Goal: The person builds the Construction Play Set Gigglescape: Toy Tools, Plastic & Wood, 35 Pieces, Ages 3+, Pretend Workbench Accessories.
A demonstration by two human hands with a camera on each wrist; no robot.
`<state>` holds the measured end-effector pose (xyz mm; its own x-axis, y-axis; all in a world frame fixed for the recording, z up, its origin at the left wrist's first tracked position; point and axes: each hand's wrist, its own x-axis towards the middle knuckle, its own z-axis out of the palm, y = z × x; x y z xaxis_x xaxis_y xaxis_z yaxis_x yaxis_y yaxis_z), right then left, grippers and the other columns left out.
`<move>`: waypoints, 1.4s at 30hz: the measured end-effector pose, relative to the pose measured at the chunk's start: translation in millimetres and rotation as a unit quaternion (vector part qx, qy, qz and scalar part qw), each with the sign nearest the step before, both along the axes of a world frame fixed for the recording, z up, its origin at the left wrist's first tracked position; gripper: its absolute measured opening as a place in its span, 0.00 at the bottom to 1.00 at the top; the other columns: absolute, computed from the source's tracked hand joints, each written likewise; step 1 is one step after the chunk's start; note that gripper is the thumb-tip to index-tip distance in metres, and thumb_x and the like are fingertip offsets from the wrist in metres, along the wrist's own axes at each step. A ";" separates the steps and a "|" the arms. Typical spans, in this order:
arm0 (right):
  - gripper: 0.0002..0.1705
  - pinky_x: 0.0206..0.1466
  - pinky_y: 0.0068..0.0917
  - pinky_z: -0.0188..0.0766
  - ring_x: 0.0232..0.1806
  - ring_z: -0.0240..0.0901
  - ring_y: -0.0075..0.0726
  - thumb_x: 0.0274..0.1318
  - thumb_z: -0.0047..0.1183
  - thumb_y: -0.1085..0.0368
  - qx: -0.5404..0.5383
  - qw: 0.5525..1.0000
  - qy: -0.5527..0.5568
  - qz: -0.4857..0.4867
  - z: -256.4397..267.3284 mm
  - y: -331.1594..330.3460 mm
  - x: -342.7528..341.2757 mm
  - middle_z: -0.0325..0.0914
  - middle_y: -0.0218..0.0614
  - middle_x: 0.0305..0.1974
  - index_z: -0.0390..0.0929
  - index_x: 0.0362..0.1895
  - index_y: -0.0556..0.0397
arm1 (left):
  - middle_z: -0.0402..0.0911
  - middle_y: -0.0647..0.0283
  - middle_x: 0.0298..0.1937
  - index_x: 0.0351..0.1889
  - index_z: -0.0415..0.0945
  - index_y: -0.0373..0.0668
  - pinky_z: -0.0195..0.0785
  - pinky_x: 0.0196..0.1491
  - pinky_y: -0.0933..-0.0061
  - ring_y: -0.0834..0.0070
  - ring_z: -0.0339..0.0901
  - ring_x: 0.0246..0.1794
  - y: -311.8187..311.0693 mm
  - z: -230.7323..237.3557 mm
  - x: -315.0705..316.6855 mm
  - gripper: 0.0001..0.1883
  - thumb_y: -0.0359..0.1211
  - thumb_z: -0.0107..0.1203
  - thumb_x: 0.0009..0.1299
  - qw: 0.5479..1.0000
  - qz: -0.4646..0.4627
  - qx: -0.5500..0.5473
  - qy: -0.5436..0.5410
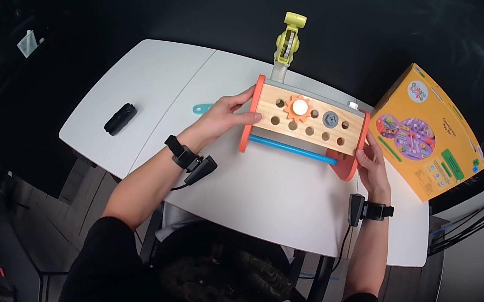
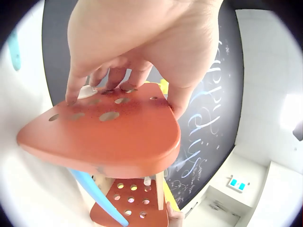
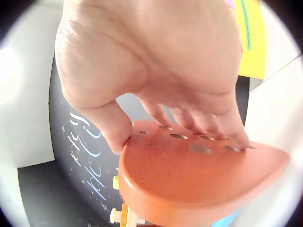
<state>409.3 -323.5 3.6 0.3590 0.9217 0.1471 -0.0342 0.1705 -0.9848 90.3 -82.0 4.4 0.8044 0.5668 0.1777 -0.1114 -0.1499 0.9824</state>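
A wooden toy workbench [image 1: 321, 137] with orange end panels, a blue rod along its lower front and rows of round holes stands between both hands. My left hand [image 1: 223, 120] grips its left end panel [image 2: 109, 137], thumb at the front edge and fingertips on the holed outer face. At the other end, my right hand [image 1: 373, 165] holds the right panel [image 3: 199, 175] in the same way. An orange gear [image 1: 292, 113] with a white centre and a grey round piece [image 1: 331, 120] sit on the wooden front.
Behind the workbench a yellow-green toy piece [image 1: 288, 45] rises on a pale stem. A yellow toy box [image 1: 444, 130] stands at the right. On the white table [image 1: 159, 111] lie a teal strip [image 1: 202, 108] and a black object [image 1: 120, 119].
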 end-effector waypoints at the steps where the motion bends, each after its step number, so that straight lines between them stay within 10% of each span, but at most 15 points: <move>1: 0.45 0.69 0.36 0.67 0.66 0.71 0.41 0.64 0.59 0.69 0.018 1.000 0.000 0.017 -0.1 -1.0 -1.5 0.71 0.45 0.67 0.50 0.80 0.52 | 0.52 0.56 0.83 0.79 0.56 0.44 0.43 0.81 0.57 0.61 0.44 0.84 -2.0 -0.4 -1.4 0.44 0.34 0.67 0.67 1.000 -0.007 -0.006 -0.017; 15: 0.64 0.69 0.34 0.68 0.67 0.70 0.38 0.40 0.61 0.87 -0.001 0.998 -0.063 0.000 -5.9 -6.8 -11.3 0.71 0.41 0.67 0.46 0.82 0.46 | 0.45 0.63 0.85 0.76 0.64 0.49 0.55 0.79 0.56 0.63 0.44 0.84 -15.2 -15.7 -12.3 0.38 0.26 0.67 0.66 0.999 -0.031 -0.001 -0.026; 23: 0.38 0.64 0.40 0.73 0.65 0.71 0.35 0.74 0.49 0.53 -0.040 0.996 -0.052 -0.062 0.9 -3.1 -18.0 0.69 0.40 0.69 0.50 0.82 0.36 | 0.70 0.57 0.74 0.64 0.78 0.41 0.66 0.71 0.65 0.65 0.67 0.75 21.9 -19.8 -20.2 0.22 0.32 0.61 0.73 0.999 0.007 0.041 0.018; 26: 0.34 0.63 0.41 0.74 0.65 0.71 0.36 0.76 0.43 0.46 -0.064 0.990 -0.082 -0.099 -0.5 0.2 -18.6 0.67 0.38 0.71 0.54 0.81 0.31 | 0.81 0.56 0.63 0.57 0.82 0.38 0.69 0.66 0.67 0.63 0.78 0.63 57.1 -31.3 -27.1 0.18 0.36 0.61 0.73 0.990 0.072 0.061 0.100; 31: 0.32 0.65 0.41 0.72 0.67 0.69 0.38 0.76 0.40 0.43 -0.078 0.982 -0.126 -0.116 -0.1 -0.3 -20.2 0.66 0.38 0.72 0.57 0.80 0.29 | 0.87 0.52 0.49 0.49 0.86 0.40 0.73 0.62 0.62 0.55 0.83 0.52 99.3 -68.0 -41.5 0.17 0.37 0.65 0.64 0.837 0.233 0.411 0.276; 42: 0.34 0.67 0.41 0.69 0.70 0.65 0.40 0.76 0.38 0.40 -0.093 0.977 -0.147 -0.122 7.1 -2.3 -27.6 0.63 0.39 0.75 0.57 0.80 0.29 | 0.88 0.55 0.43 0.44 0.87 0.40 0.77 0.47 0.64 0.62 0.84 0.39 80.3 -28.4 -32.7 0.16 0.37 0.69 0.61 0.874 0.220 0.332 0.279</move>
